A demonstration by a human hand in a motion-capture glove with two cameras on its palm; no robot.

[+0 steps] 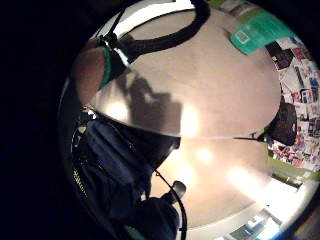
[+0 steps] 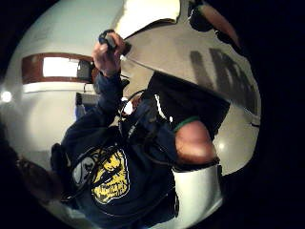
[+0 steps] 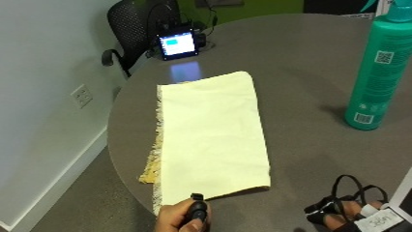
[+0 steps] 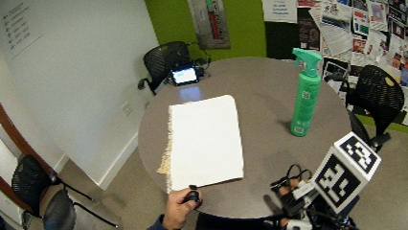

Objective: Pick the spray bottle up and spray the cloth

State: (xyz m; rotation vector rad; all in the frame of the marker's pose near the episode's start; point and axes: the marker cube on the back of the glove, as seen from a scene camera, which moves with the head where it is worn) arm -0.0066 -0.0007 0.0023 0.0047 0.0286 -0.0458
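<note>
A pale yellow cloth (image 3: 212,140) lies flat on the round grey table (image 3: 302,53), its near end by the front edge. The teal spray bottle (image 3: 376,67) stands upright on the table's right side, well apart from the cloth. My gloved right hand (image 3: 347,208) rests low at the table's near right edge, fingers relaxed and holding nothing, a long way short of the bottle. The wide outside view shows the same layout: cloth (image 4: 204,141), bottle (image 4: 305,93), right hand (image 4: 290,191). The little finger side palm view catches the bottle (image 1: 257,32) across bare tabletop.
The person's bare left hand (image 3: 183,215) holds a small black device at the front edge, just below the cloth. A small lit screen (image 3: 177,46) stands at the table's far side. Black chairs (image 4: 376,96) flank the table, and a white wall is on the left.
</note>
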